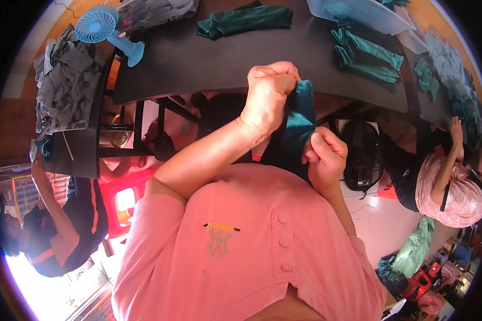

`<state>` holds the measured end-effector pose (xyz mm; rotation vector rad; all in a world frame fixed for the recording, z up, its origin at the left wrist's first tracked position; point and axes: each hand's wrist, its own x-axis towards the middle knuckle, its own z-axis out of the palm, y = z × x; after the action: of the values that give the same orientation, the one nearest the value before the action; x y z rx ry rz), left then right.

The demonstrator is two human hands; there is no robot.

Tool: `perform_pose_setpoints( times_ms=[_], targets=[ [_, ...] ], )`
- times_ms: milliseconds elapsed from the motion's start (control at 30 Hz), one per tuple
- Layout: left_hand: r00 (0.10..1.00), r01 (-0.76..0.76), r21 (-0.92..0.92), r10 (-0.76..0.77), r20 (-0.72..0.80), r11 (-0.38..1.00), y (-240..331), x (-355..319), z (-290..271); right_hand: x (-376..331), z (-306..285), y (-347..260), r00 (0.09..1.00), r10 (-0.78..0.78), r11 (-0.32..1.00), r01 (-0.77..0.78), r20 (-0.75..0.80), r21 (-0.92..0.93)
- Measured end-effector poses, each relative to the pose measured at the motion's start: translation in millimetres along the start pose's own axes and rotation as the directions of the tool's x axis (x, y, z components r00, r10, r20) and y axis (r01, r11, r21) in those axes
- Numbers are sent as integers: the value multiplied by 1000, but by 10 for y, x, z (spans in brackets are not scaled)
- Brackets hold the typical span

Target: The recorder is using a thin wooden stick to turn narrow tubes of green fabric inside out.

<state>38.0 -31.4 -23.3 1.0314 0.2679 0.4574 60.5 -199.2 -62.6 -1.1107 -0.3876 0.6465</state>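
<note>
Between my two hands a narrow piece of shiny dark green velvet fabric [301,115] is stretched, just off the near edge of the black table. My left hand [268,96] is closed in a fist around its upper end, with the knuckles up. Lower down and to the right, my right hand [326,156] pinches the fabric's lower part between thumb and curled fingers. Beyond my hands, a folded stack of dark green velvet [245,21] lies on the table. More green velvet pieces [368,56] are piled at the right.
A blue fan [97,25] stands at the table's left end, near heaps of grey fabric [69,80]. A translucent bin [361,16] sits at the far right. One person [59,224] works at the left, another [447,184] at the right. A red stool [120,206] stands at the left.
</note>
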Motion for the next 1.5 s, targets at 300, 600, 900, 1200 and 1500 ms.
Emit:
perform_pose_setpoints(
  times_ms=[300,600,900,1200,1500],
  targets=[
    [964,244,-406,-174,202,881,215,45,-1,167,-35,-13,998,-55,992,53,13,119],
    [975,118,-384,-32,221,916,236,188,-179,69,-160,-14,996,13,997,-19,-92,-69],
    [977,67,-336,6,211,939,411,144,-248,375,-197,-662,964,-264,939,256,-8,-229],
    [919,296,-353,-164,360,887,456,22,-174,877,396,-1149,773,-330,689,589,541,-422],
    [627,643,-296,-265,732,706,171,95,-90,970,289,-1461,900,-96,816,316,426,-484]
  ],
)
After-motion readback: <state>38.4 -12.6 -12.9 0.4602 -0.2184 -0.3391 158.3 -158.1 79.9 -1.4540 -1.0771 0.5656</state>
